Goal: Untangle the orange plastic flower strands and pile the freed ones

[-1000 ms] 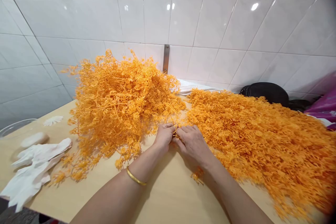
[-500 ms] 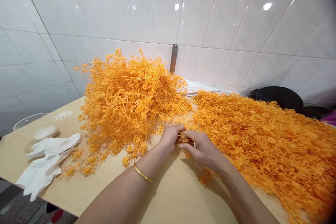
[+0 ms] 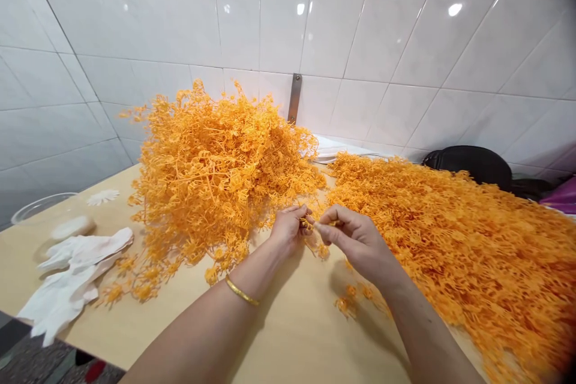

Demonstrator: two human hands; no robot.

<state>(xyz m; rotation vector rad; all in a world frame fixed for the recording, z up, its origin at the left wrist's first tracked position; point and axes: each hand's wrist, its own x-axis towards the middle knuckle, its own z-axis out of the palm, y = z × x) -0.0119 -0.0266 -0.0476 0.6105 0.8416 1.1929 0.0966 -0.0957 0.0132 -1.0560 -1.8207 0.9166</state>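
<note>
My left hand (image 3: 290, 227), with a gold bangle on its wrist, is closed on a small orange sprig (image 3: 306, 227) near the middle of the table. Just right of it, my right hand (image 3: 348, 237) pinches with thumb and forefinger at the sprig's right side; orange strands show by its fingers. A tall heap of orange branching pieces (image 3: 211, 168) stands behind and left of my left hand. A wide, lower orange pile (image 3: 459, 234) spreads to the right. A few loose orange pieces (image 3: 348, 303) lie below my right hand.
White gloves (image 3: 78, 267), a white oval object (image 3: 72, 228), a white flower-like piece (image 3: 103, 197) and a clear round container (image 3: 42, 207) are at the left. A metal strip (image 3: 294, 99) is on the tiled wall. A black bag (image 3: 470, 165) lies behind the right pile.
My right hand has drawn slightly up and right from my left, and its fingers show more openly. Orange bits now hang between and below the hands. The view has shifted slightly.
</note>
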